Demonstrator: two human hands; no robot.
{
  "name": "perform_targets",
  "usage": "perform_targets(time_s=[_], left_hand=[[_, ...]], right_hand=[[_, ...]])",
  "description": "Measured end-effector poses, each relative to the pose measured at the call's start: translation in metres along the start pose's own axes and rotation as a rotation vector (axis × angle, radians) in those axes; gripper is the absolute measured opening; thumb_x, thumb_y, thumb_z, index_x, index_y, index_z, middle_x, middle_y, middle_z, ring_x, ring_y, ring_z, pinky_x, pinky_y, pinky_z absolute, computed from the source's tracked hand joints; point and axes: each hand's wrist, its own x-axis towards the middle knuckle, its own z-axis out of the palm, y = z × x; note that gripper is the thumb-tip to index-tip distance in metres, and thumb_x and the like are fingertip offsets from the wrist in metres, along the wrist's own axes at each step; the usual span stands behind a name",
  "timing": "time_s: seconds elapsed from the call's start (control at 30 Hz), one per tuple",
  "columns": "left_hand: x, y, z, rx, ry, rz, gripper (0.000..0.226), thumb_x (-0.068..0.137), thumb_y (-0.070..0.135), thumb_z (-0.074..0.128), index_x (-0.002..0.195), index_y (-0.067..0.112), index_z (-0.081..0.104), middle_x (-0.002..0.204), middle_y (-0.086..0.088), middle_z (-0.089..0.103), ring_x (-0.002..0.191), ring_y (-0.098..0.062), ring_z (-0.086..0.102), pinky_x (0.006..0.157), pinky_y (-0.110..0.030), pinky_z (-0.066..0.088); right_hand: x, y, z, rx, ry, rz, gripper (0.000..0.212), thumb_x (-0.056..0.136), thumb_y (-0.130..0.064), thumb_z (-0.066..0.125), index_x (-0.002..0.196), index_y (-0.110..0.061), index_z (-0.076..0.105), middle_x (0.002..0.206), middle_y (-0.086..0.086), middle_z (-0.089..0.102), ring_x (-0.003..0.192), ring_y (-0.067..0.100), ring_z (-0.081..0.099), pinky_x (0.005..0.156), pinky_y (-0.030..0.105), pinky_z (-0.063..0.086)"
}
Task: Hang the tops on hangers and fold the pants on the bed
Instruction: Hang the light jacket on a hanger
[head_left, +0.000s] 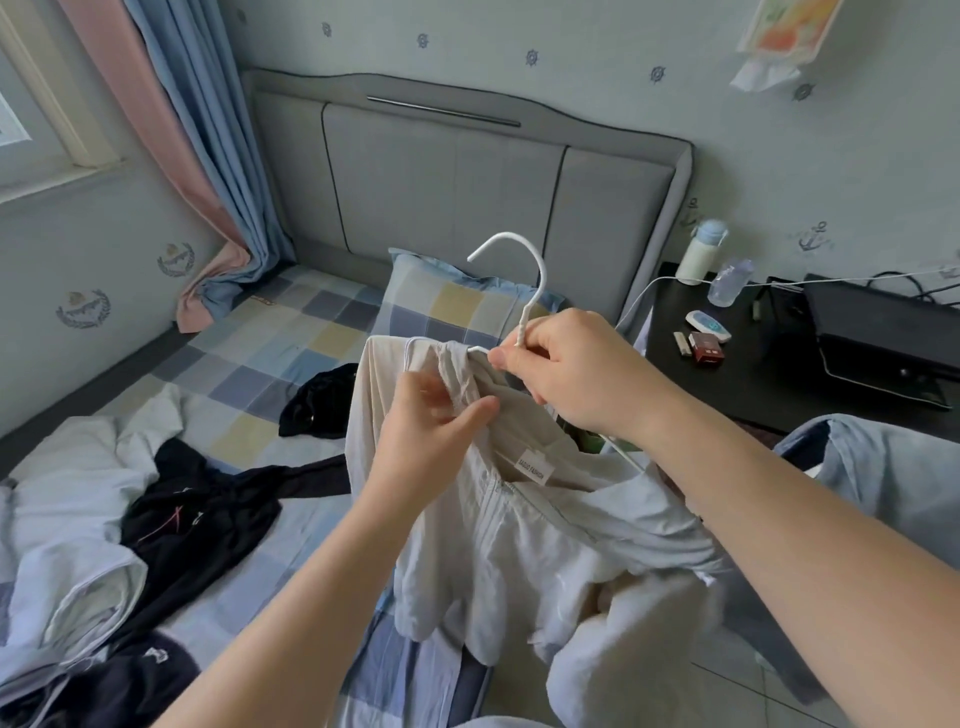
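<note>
Your checked bed (249, 364) sits under a grey headboard (441, 197), with a black nightstand (769, 384) on your right. Dark clothes (197, 519) lie on the sheet. Your right hand (576, 369) pinches the hanger (530, 280) at its neck. Your left hand (431, 421) pinches the pale top (519, 545), held above the bed. Its label (532, 467) seems to read "SADIO FASHION".

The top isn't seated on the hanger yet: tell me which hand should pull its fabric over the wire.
Left. The left hand pinches the pale top right beside the hanger, while the right hand grips the hanger's neck and likely must steady it.
</note>
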Motion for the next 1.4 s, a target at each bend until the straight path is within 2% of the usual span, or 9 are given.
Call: perform_targets(time_s=[0.17, 0.33, 0.47, 0.57, 0.7, 0.87, 1.03, 1.2, 1.4], left_hand=[[0.014, -0.002, -0.005, 0.001, 0.195, 0.119, 0.006, 0.093, 0.009, 0.055, 0.088, 0.009, 0.059, 0.078, -0.007, 0.058, 0.067, -0.012, 0.053, 0.060, -0.036, 0.048], [0.032, 0.012, -0.030, -0.023, 0.366, 0.160, 0.015, 0.095, 0.006, 0.050, 0.097, 0.014, 0.062, 0.079, 0.003, 0.061, 0.065, -0.006, 0.054, 0.062, -0.027, 0.049], [0.039, 0.005, -0.037, 0.036, 0.384, 0.166, 0.012, 0.093, 0.007, 0.053, 0.095, 0.015, 0.062, 0.079, 0.002, 0.062, 0.069, -0.012, 0.055, 0.066, -0.035, 0.051], [0.043, 0.006, -0.047, 0.009, 0.439, 0.169, 0.010, 0.093, 0.008, 0.052, 0.096, 0.013, 0.061, 0.077, 0.001, 0.061, 0.064, -0.008, 0.053, 0.063, -0.034, 0.050], [0.030, 0.021, -0.034, 0.163, 0.138, 0.283, 0.020, 0.091, 0.002, 0.056, 0.092, 0.021, 0.063, 0.071, -0.006, 0.063, 0.051, -0.006, 0.046, 0.049, -0.023, 0.040], [0.021, 0.028, -0.038, 0.104, -0.309, 0.270, 0.022, 0.081, 0.039, 0.072, 0.101, 0.029, 0.070, 0.094, 0.003, 0.068, 0.087, -0.013, 0.063, 0.079, -0.032, 0.050], [0.031, 0.010, -0.056, 0.524, -0.085, 0.521, 0.040, 0.093, 0.055, 0.046, 0.121, 0.033, 0.065, 0.123, 0.015, 0.057, 0.123, -0.016, 0.044, 0.105, -0.043, 0.033], [0.031, 0.005, -0.047, 0.492, -0.112, 0.577, 0.014, 0.097, 0.010, 0.059, 0.101, 0.014, 0.071, 0.084, 0.004, 0.067, 0.081, -0.016, 0.058, 0.072, -0.028, 0.047], [0.029, -0.009, -0.056, 0.369, 0.028, 0.481, 0.016, 0.097, 0.009, 0.059, 0.101, 0.017, 0.073, 0.086, 0.005, 0.069, 0.079, -0.010, 0.059, 0.064, -0.016, 0.043]], right_hand=[[0.000, 0.001, -0.005, -0.037, -0.033, -0.011, 0.040, 0.100, -0.031, 0.058, 0.079, 0.003, 0.065, 0.065, 0.008, 0.062, 0.051, 0.008, 0.042, 0.059, 0.026, 0.042], [-0.003, 0.006, -0.010, -0.269, -0.323, 0.044, 0.040, 0.102, -0.032, 0.056, 0.080, 0.000, 0.067, 0.060, -0.042, 0.054, 0.059, 0.003, 0.054, 0.066, 0.028, 0.044], [-0.002, 0.002, -0.023, -0.213, -0.167, -0.009, 0.037, 0.101, -0.030, 0.056, 0.082, -0.003, 0.070, 0.065, -0.049, 0.052, 0.065, -0.014, 0.055, 0.061, 0.010, 0.037], [-0.001, 0.000, -0.024, -0.246, -0.190, -0.022, 0.040, 0.102, -0.029, 0.054, 0.069, -0.008, 0.064, 0.061, -0.048, 0.050, 0.066, -0.017, 0.053, 0.065, 0.017, 0.036], [0.002, 0.000, -0.020, -0.367, -0.328, -0.029, 0.047, 0.102, -0.032, 0.054, 0.069, -0.002, 0.068, 0.058, -0.039, 0.056, 0.066, -0.017, 0.053, 0.066, 0.021, 0.035], [0.005, 0.004, -0.018, -0.327, -0.256, -0.062, 0.046, 0.100, -0.033, 0.056, 0.064, -0.007, 0.065, 0.058, -0.018, 0.063, 0.068, -0.003, 0.059, 0.073, 0.025, 0.045], [-0.001, 0.000, -0.033, -0.214, -0.210, -0.049, 0.025, 0.099, -0.030, 0.059, 0.085, -0.015, 0.074, 0.055, -0.030, 0.058, 0.059, -0.003, 0.055, 0.061, 0.010, 0.038], [-0.004, 0.007, -0.028, -0.075, -0.051, -0.106, 0.014, 0.094, -0.028, 0.067, 0.085, -0.019, 0.073, 0.061, -0.001, 0.065, 0.054, 0.009, 0.052, 0.055, 0.015, 0.037], [-0.030, 0.076, -0.019, 0.006, 0.281, -0.018, 0.028, 0.089, -0.026, 0.075, 0.115, -0.021, 0.066, 0.104, -0.003, 0.067, 0.100, 0.011, 0.062, 0.092, 0.023, 0.047]])
